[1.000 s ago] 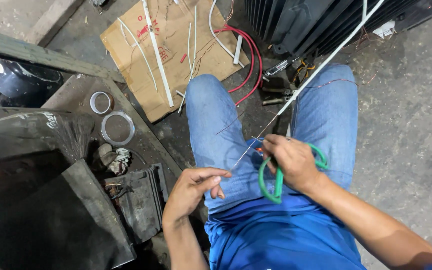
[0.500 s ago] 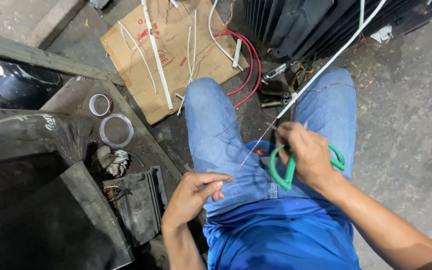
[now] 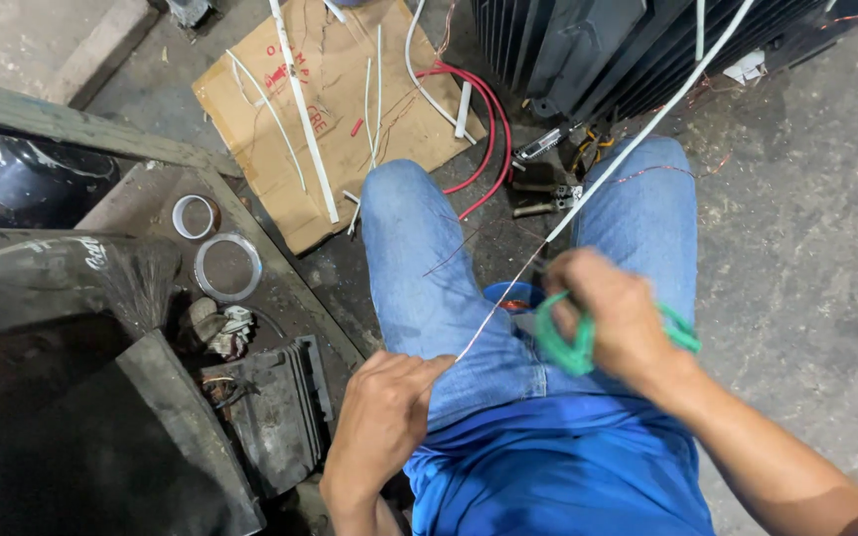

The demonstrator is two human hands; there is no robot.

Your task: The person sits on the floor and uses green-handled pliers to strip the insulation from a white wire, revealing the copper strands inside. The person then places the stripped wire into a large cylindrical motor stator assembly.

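My left hand [image 3: 386,417] rests on my left thigh and pinches the lower end of a thin bare wire [image 3: 494,316]. Higher up, the wire enters a white sleeve [image 3: 638,134] that runs up to the right toward the dark machine. My right hand [image 3: 613,316] is blurred with motion. It grips green-handled scissors [image 3: 573,342] right beside the wire, over the gap between my knees. I am seated in blue jeans and a blue shirt.
A cardboard sheet [image 3: 300,149] with white sleeving [image 3: 302,109] and red cable [image 3: 484,119] lies ahead on the floor. A dark finned machine [image 3: 588,45] stands behind my knees. Two metal rings [image 3: 226,266], a wire bundle and dark metal parts [image 3: 270,407] lie to my left. Pliers [image 3: 538,184] lie between my feet.
My right hand with the scissors moved up along the wire and is now blurred. My left hand shifted lower on the thigh, and its fingers closed tighter on the wire end.
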